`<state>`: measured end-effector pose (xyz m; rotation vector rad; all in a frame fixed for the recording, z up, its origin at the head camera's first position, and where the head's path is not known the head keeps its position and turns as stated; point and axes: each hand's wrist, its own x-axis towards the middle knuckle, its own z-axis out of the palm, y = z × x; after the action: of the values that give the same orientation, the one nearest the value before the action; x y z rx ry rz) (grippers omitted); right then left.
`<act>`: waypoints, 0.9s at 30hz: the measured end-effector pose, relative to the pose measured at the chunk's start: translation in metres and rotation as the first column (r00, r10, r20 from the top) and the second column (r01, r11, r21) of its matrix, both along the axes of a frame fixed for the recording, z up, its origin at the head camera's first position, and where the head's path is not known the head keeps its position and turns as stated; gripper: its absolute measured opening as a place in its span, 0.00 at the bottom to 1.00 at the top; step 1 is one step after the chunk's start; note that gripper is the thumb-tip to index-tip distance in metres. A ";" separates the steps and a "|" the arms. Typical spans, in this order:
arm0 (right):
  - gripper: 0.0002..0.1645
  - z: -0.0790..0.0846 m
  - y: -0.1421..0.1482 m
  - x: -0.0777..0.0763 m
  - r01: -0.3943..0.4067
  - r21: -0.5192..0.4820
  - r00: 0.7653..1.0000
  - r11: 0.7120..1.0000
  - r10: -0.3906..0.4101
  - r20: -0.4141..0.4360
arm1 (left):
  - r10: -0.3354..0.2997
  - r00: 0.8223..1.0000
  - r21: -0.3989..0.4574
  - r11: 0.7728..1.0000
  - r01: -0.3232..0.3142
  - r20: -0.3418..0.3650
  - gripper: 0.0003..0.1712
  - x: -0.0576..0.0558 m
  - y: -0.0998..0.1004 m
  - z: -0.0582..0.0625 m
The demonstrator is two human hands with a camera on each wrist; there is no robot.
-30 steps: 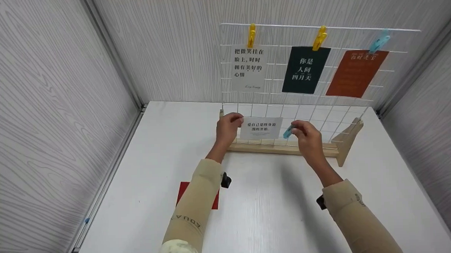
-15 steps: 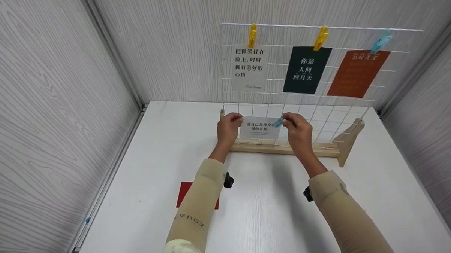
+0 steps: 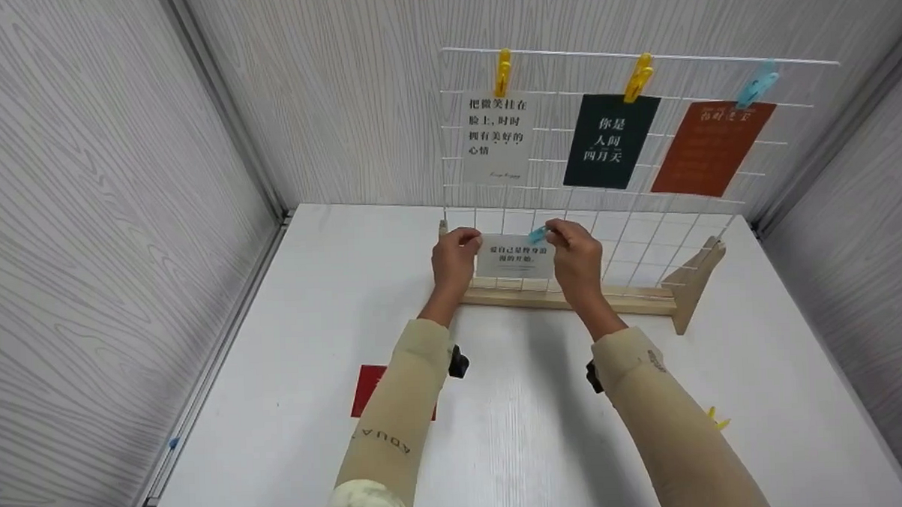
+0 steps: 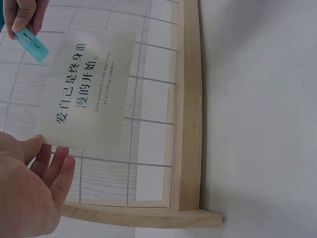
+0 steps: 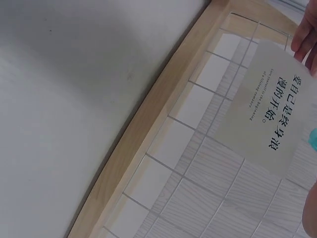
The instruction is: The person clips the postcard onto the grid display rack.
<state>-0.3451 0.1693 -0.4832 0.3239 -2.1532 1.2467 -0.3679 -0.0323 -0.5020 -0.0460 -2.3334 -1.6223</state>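
Observation:
My left hand (image 3: 453,261) pinches the left edge of a white card (image 3: 515,257) printed with dark Chinese characters, held up against the lower part of a white wire grid (image 3: 630,236). In the left wrist view, thumb and fingers of that hand grip the card's corner (image 4: 89,94). Between the fingertips of my right hand (image 3: 577,256) is a light blue clothespin (image 3: 537,235), near the card's top edge; whether it touches the card I cannot tell. The right wrist view shows only a sliver of the clothespin (image 5: 313,139) beside the card (image 5: 267,109).
Above hang a white card (image 3: 498,139), a dark green card (image 3: 611,141) and an orange-red card (image 3: 711,150), held by yellow and blue clothespins. The grid stands in a wooden base (image 3: 527,299). A red card (image 3: 367,391) lies under my left forearm, and something yellow (image 3: 718,418) by the right sleeve.
My right hand has moved left with the blue clothespin, from right of the card to its top edge. The left hand keeps its hold on the card. The yellow thing has come into sight.

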 end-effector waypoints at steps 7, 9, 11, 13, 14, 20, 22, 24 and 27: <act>0.10 -0.005 -0.008 -0.007 0.026 0.028 1.000 0.999 -0.026 -0.008 | 0.015 1.000 0.017 1.000 -0.015 -0.009 0.09 0.001 0.001 -0.001; 0.10 -0.006 -0.010 -0.008 0.024 0.021 1.000 1.000 -0.024 0.002 | 0.021 1.000 0.017 1.000 -0.021 -0.013 0.08 0.000 0.001 -0.002; 0.11 -0.006 -0.012 -0.008 0.018 0.011 1.000 1.000 -0.019 0.014 | 0.023 1.000 0.015 1.000 -0.023 -0.017 0.09 0.000 0.001 -0.002; 0.11 -0.007 -0.013 -0.008 0.014 0.012 1.000 1.000 -0.014 0.024 | 0.023 1.000 0.018 1.000 -0.023 -0.020 0.09 0.001 0.001 -0.002; 0.11 -0.008 -0.013 -0.009 0.013 0.017 0.999 1.000 -0.013 0.029 | 0.022 1.000 0.020 1.000 -0.021 -0.020 0.09 0.001 0.001 -0.002; 0.11 -0.010 -0.014 -0.011 0.024 0.106 1.000 0.994 -0.024 -0.002 | 0.022 1.000 0.031 0.999 -0.021 -0.017 0.09 -0.001 0.003 -0.002; 0.11 -0.009 -0.015 -0.011 0.020 0.113 1.000 0.993 -0.020 -0.005 | 0.032 0.999 0.034 0.999 -0.031 -0.018 0.09 -0.001 0.003 -0.002; 0.11 -0.008 -0.015 -0.011 0.017 0.111 1.000 0.994 -0.017 -0.004 | 0.043 0.999 0.039 0.998 -0.042 -0.019 0.09 -0.002 0.004 -0.002; 0.11 -0.008 -0.016 -0.012 0.031 0.120 1.000 0.992 -0.031 -0.006 | 0.049 0.999 0.041 0.998 -0.049 -0.014 0.09 -0.002 0.004 -0.002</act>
<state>-0.3574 0.1532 -0.4914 0.3417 -2.2259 1.1005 -0.3701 -0.0282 -0.5043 0.0078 -2.2722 -1.6393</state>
